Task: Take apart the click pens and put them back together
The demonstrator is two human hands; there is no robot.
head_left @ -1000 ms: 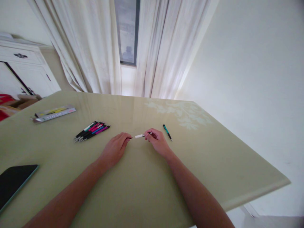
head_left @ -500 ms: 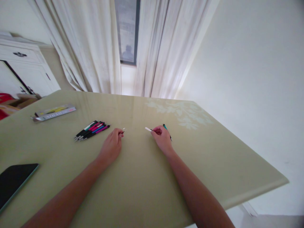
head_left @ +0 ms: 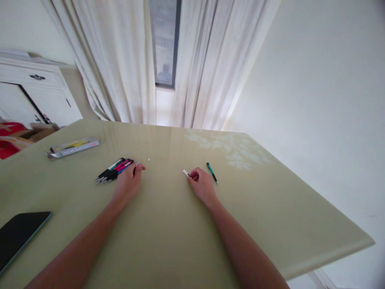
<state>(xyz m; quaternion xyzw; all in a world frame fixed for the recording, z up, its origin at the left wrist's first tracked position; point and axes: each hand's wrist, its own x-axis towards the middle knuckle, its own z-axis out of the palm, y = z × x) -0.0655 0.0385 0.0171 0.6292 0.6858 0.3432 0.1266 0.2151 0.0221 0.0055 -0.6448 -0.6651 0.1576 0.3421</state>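
On the left of the table, my left hand [head_left: 130,181] rests at the right end of a bundle of pens [head_left: 113,170]. Its fingers are curled inward, partly covering the pens; whatever is between them is hidden. A tiny white piece [head_left: 148,159] lies just beyond those fingers. Farther right, my right hand [head_left: 203,185] pinches a slim pen-like piece [head_left: 185,173] whose white end points left and whose dark part runs into the fingers. Just beyond that hand lies a green and black pen [head_left: 212,173], apart from it.
A clear package with yellow inside [head_left: 75,147] lies at the back left. A dark tablet-like device [head_left: 22,228] sits at the near left. The pale green table [head_left: 168,237] reaches toward curtains [head_left: 123,60], and a white wall [head_left: 325,100] stands at the right.
My left hand has moved left to the pens, and the tiny white piece now lies on the table. My right hand has shifted slightly nearer, showing more of the green pen.
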